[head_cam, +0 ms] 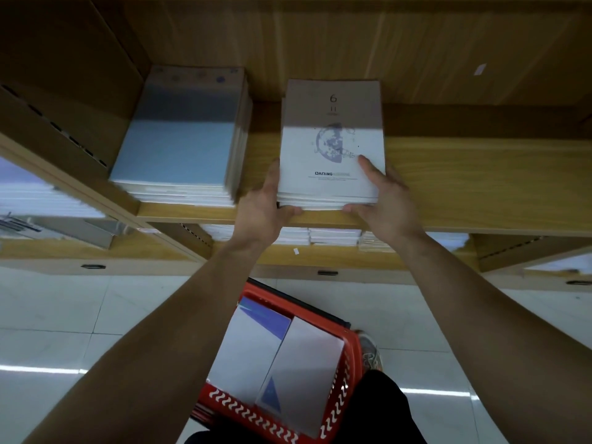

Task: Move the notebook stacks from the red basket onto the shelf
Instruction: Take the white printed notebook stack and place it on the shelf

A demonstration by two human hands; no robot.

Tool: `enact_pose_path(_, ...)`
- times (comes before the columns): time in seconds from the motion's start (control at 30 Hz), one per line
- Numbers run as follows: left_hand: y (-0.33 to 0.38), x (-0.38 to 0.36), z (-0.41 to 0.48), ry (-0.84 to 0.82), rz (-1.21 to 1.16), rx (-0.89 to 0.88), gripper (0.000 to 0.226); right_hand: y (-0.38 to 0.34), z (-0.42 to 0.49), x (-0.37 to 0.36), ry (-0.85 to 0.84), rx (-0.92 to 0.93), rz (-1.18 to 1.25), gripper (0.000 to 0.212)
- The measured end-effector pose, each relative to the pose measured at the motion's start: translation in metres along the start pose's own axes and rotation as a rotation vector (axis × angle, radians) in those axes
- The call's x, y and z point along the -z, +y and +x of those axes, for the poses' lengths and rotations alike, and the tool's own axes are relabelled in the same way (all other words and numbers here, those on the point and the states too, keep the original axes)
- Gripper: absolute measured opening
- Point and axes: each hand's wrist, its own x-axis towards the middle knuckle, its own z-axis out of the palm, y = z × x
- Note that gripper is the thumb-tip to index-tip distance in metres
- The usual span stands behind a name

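Note:
A white notebook stack (330, 136) with a moon picture on its cover lies on the wooden shelf (464, 184), near the front edge. My left hand (267, 206) grips its near left corner and my right hand (381, 200) grips its near right corner, thumbs on the cover. Below, on the floor, stands the red basket (347, 389) with two more white notebook stacks (278, 360) side by side inside it.
A blue-covered notebook stack (182, 136) lies on the same shelf to the left, a small gap away. More white stacks (333, 235) fill the shelf below. The floor (80, 315) is pale tile. My shoe (371, 350) is beside the basket.

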Motion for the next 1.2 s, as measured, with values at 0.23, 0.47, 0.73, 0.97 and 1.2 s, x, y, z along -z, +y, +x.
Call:
enact_pose_path(0.23, 0.000, -0.001, -0.003, 0.044, -0.113, -0.009, 0.088, -0.010, -0.009, 0.003, -0.028, -0.084, 0.177, 0.079)
enact_pose_path(0.47, 0.018, 0.006, -0.010, -0.018, -0.380, 0.037, 0.060, -0.016, 0.013, -0.002, 0.010, -0.196, 0.258, 0.057)
enact_pose_path(0.73, 0.015, -0.008, -0.003, 0.018, -0.344, 0.066, 0.047, -0.012, 0.023, -0.011, 0.042, -0.158, 0.295, 0.058)
enact_pose_path(0.97, 0.014, 0.015, -0.009, -0.111, -0.406, 0.089, 0.054, -0.022, 0.026, -0.012, 0.013, -0.202, 0.301, 0.069)
enact_pose_path(1.2, -0.006, 0.033, -0.018, -0.174, -0.438, 0.170, 0.071, -0.038, 0.028, -0.024, -0.008, -0.240, 0.311, 0.079)
